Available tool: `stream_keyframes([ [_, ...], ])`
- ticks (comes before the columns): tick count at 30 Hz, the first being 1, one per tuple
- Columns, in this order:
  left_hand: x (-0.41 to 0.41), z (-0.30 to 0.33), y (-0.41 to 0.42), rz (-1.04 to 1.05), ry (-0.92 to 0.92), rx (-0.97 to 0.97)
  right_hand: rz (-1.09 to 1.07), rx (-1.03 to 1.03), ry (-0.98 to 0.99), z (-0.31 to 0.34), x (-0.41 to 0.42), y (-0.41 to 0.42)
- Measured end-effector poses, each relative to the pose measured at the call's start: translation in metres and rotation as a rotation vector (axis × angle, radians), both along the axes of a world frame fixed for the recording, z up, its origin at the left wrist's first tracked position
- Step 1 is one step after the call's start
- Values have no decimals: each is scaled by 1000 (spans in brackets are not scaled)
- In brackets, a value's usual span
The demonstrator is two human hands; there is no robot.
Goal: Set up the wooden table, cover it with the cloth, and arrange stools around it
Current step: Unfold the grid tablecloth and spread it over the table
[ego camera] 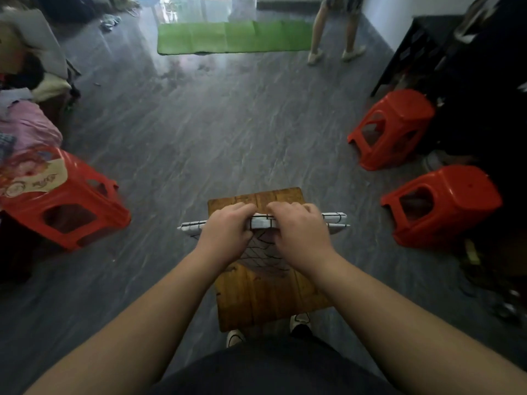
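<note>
Table: a small wooden table (265, 297) stands on the grey floor (199, 132), directly in front of the person's shoes; its top shows bare wood at the near and far edges.
Cloth: a folded white cloth with black grid lines (263, 223) is held above the table's far half, its folded ends sticking out past the left and right edges; a loose layer hangs down toward the tabletop.
Left hand: the left hand (225, 229) grips the cloth's upper fold, fingers curled over it.
Right hand: the right hand (299, 232) grips the same fold just beside the left, fingers curled likewise.
Stools: one red plastic stool (65, 201) stands to the left, with patterned bags on its seat; two more (393, 126) (445, 203) stand to the right, near dark furniture, all well apart from the table.
Background: a green mat (233, 37) lies on the far floor, with another person's legs (333, 32) by its right end.
</note>
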State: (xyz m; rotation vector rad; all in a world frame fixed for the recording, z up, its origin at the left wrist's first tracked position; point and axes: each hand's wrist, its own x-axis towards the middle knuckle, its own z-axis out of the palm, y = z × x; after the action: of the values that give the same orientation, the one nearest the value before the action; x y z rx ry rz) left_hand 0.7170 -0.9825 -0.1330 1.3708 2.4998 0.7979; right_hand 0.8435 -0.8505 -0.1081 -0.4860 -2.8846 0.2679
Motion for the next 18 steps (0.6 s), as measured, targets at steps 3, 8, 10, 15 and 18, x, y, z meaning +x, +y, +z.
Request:
stream_keyframes([
  [3,-8,0,-10,26,-28,0,-81,-70,-27,2,10,5],
  [8,-19,4,-37,112,-105,61,-185,-127,-47,-4,29,19],
  [10,-25,6,-49,150,-143,75,-219,-170,-26,-7,32,22],
  [15,-33,2,-73,227,-159,43,-210,-492,142,-8,27,19],
  [18,-38,-3,-83,265,-187,-67,-232,-657,246,-3,19,6],
])
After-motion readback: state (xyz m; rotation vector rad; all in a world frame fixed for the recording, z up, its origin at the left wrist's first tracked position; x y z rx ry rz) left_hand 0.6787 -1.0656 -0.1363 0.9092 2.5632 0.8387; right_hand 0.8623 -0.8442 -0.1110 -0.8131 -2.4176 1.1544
